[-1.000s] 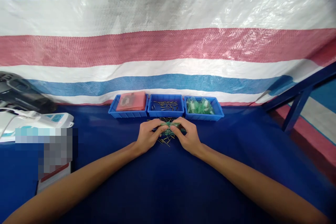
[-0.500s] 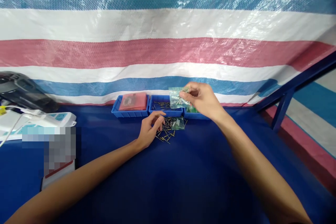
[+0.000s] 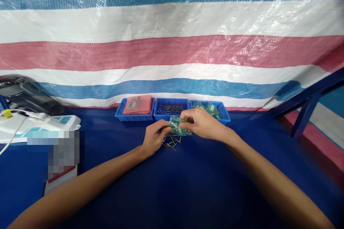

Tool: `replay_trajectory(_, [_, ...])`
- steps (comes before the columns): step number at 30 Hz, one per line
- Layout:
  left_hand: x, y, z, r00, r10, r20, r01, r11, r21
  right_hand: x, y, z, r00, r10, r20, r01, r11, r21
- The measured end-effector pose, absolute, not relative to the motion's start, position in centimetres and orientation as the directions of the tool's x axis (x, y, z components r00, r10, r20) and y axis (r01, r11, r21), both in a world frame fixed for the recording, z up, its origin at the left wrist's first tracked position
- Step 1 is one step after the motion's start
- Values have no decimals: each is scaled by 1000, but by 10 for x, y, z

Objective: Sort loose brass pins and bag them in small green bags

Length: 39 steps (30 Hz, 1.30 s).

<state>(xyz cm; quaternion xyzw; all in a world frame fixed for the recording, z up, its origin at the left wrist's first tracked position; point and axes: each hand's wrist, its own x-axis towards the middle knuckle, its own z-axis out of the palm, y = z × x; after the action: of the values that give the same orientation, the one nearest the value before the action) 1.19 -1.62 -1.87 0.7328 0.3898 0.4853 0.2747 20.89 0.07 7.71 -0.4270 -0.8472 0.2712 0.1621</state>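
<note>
A small clear plastic bag (image 3: 175, 123) with green and white showing is stretched between my hands, above a loose pile of thin brass-coloured pins (image 3: 172, 141). My left hand (image 3: 156, 136) pinches its left edge between thumb and fingers. On the other side, my right hand (image 3: 201, 123) grips the bag's right part, fingers bent and closed. The hands and bag cover part of the pile. Just behind stands a blue bin (image 3: 172, 117) holding more of these pins. To its right, another blue bin (image 3: 225, 116) contains several similar bags, partly covered by my right hand.
The left blue bin (image 3: 134, 117) holds flat pink plastic packets (image 3: 138, 104). A white power strip (image 3: 64, 121) with cables and a dark transparent appliance (image 3: 29, 93) stand at far left. Striped sheeting (image 3: 172, 53) hangs behind the blue table (image 3: 172, 186); a blue metal frame (image 3: 303, 105) rises at right.
My right hand has come down and left with the bag, from in front of the bins to above the pins. My left hand has closed on the bag's edge. The view has shifted slightly.
</note>
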Motion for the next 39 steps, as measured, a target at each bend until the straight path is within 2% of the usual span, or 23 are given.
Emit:
replay_trajectory(4, [13,-19,-18,165,861,481,242,-508,827,223,6,86,-522,851,53,668,447,-595])
replay_trajectory(6, [13,-19,-16,127,872,473,224,-490,843,237,11,93,-392,912,123,734,390,-556])
replay_trajectory(9, [13,-19,-15,110,878,465,218,-478,851,261,21,102,-79,960,267,881,193,-433])
replay_trajectory(12, [13,-19,-15,121,879,462,222,-477,850,276,29,105,38,963,269,951,47,-304])
replay_trajectory(14, [13,-19,-15,128,880,457,222,-475,852,279,33,101,26,981,194,957,32,-287])
replay_trajectory(17, [13,-19,-15,137,886,444,225,-464,857,276,37,93,-34,997,69,921,58,-386])
replay_trajectory(20, [13,-19,-15,145,891,430,232,-453,861,272,39,86,-5,999,47,878,27,-477])
replay_trajectory(24, [13,-19,-14,143,895,423,237,-446,863,273,41,79,-7,1000,10,859,11,-512])
replay_trajectory(26, [13,-19,-14,146,895,421,240,-445,863,273,43,76,-28,999,-22,885,14,-465])
replay_trajectory(31, [13,-19,-12,147,891,429,245,-453,857,269,46,63,-10,1000,-15,992,8,-126])
replay_trajectory(33, [13,-20,-12,145,891,430,246,-454,857,268,47,61,-28,999,-37,999,26,-45])
replay_trajectory(36, [13,-20,-13,133,894,428,242,-448,861,268,43,69,-35,999,-42,999,35,-10])
replay_trajectory(39, [13,-20,-13,113,899,422,230,-437,869,262,29,87,-50,992,114,995,59,-78])
